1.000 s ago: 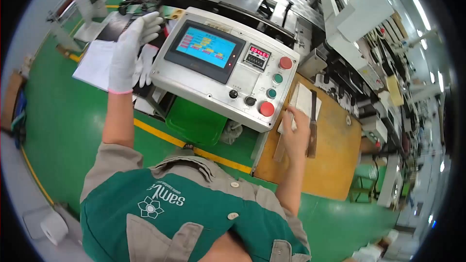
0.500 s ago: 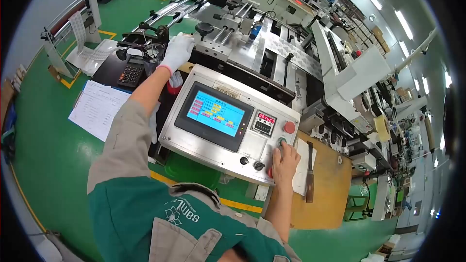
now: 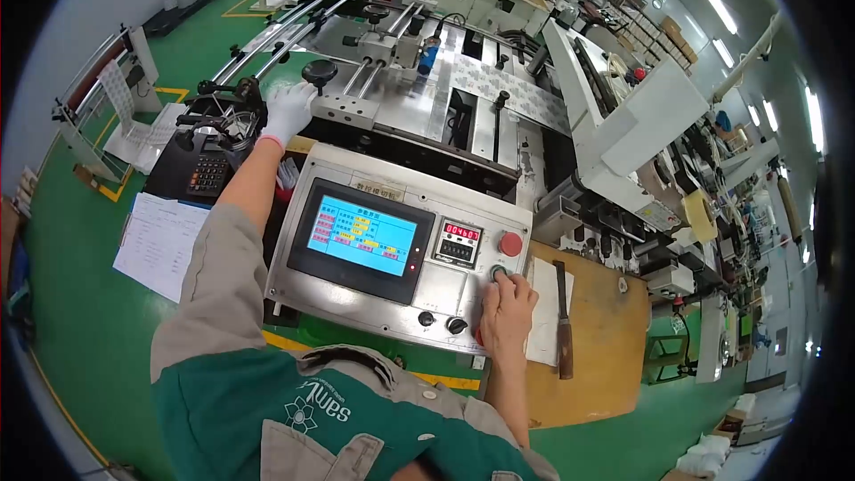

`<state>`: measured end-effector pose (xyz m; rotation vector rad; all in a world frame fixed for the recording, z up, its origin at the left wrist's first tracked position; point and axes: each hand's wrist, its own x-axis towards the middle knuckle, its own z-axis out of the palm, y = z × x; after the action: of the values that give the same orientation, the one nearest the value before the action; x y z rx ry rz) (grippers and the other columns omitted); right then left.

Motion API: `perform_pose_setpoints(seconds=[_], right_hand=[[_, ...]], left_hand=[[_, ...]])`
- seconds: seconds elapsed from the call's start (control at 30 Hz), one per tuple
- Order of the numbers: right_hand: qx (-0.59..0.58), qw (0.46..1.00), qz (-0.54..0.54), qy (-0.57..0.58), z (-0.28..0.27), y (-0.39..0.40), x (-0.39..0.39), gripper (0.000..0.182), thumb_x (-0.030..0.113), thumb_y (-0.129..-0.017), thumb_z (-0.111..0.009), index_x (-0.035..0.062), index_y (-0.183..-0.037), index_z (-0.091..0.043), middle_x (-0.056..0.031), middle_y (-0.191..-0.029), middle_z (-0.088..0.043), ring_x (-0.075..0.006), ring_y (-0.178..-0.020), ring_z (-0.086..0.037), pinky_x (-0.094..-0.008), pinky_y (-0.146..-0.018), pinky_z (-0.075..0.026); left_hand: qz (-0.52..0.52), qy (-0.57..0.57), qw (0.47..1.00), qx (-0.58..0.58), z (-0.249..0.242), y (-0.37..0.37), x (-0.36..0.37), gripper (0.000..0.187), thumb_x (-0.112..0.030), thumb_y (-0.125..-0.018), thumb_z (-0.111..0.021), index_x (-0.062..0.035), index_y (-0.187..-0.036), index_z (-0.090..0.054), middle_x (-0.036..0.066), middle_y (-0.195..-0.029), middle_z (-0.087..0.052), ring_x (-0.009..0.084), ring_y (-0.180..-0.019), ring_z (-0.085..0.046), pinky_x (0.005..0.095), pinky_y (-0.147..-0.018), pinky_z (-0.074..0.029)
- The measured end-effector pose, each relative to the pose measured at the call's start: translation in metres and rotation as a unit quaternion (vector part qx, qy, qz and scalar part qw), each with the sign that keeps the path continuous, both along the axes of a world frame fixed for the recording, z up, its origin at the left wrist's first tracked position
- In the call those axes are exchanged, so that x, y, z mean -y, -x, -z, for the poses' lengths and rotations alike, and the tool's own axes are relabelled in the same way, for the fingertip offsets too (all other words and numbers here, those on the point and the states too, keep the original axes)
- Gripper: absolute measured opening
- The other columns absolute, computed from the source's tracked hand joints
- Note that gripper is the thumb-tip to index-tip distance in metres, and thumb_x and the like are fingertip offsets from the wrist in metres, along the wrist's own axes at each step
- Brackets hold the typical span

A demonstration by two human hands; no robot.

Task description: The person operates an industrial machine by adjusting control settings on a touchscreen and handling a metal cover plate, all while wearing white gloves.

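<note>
My left hand [image 3: 289,114], in a white glove, lies on the machine's near edge beside a black knob [image 3: 318,73]. Its fingers look stretched out and hold nothing that I can see. Below it is a metal control box [image 3: 356,313] with a lit blue touchscreen [image 3: 361,233] and a red digit counter [image 3: 460,232]. My bare right hand [image 3: 509,313] is at the box's right end, its fingertips on a round green button [image 3: 498,273]. Just above that button sits a red push button [image 3: 510,244]. Two black rotary switches [image 3: 457,326] are left of this hand.
Right of the box, a long-bladed knife with a wooden handle [image 3: 565,347] lies on white paper on a tan board [image 3: 606,338]. A calculator [image 3: 209,175] and a clipboard with a written sheet [image 3: 162,245] are at left. Patterned web material [image 3: 508,89] runs through the machine.
My view has shifted, so the box and machine sit further left in it. The left hand is slightly closer to the black knob. My right fingertips remain at the green button.
</note>
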<state>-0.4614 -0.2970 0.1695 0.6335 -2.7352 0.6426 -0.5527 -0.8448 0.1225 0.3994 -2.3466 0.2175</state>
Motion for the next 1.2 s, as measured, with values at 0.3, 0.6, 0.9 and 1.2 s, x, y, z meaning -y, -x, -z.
perform_pose_setpoints(seconds=[0.3, 0.6, 0.9, 1.2], right_hand=[[-0.067, 0.989, -0.038, 0.129, 0.022, -0.017, -0.022, 0.034, 0.022, -0.100, -0.048, 0.0008, -0.123, -0.063, -0.0194, -0.117, -0.058, -0.0345, -0.109, -0.051, -0.0446, -0.097, -0.040], [0.048, 0.901, 0.190, 0.386, 0.059, -0.049, -0.101, 0.044, 0.033, -0.108, -0.033, -0.0005, -0.116, -0.060, 0.0005, -0.077, -0.043, -0.0081, -0.065, -0.040, -0.0222, -0.060, -0.035], [0.090, 0.915, 0.201, 0.338, 0.055, -0.047, -0.101, 0.031, 0.022, -0.105, -0.046, -0.0036, -0.115, -0.060, -0.0049, -0.087, -0.055, -0.0109, -0.076, -0.050, -0.0248, -0.069, -0.043], [-0.027, 0.991, -0.053, 0.121, 0.009, -0.045, -0.019, 0.027, 0.009, -0.080, -0.077, 0.0086, -0.106, -0.070, -0.0111, -0.104, -0.064, -0.0303, -0.096, -0.055, -0.0390, -0.086, -0.044]], left_hand=[[-0.011, -0.022, 0.999, 0.038, -0.007, -0.003, -0.005, 0.027, -0.028, -0.096, -0.049, -0.0220, -0.114, -0.068, -0.001, -0.121, -0.067, 0.0231, -0.110, -0.063, 0.0473, -0.101, -0.036], [-0.033, -0.027, 0.998, 0.037, -0.002, -0.003, -0.006, 0.028, -0.024, -0.093, -0.053, -0.0237, -0.115, -0.069, -0.003, -0.124, -0.066, 0.0224, -0.108, -0.064, 0.0482, -0.106, -0.034], [-0.035, 0.034, 0.999, 0.019, 0.002, 0.002, 0.000, 0.029, -0.021, -0.087, -0.056, -0.0261, -0.112, -0.071, -0.003, -0.119, -0.069, 0.0217, -0.103, -0.065, 0.0485, -0.097, -0.040], [0.060, 0.051, 0.994, -0.072, 0.014, 0.018, 0.028, 0.012, -0.020, -0.083, -0.059, -0.0149, -0.089, -0.068, 0.009, -0.083, -0.070, 0.0311, -0.077, -0.067, 0.0526, -0.068, -0.045]])
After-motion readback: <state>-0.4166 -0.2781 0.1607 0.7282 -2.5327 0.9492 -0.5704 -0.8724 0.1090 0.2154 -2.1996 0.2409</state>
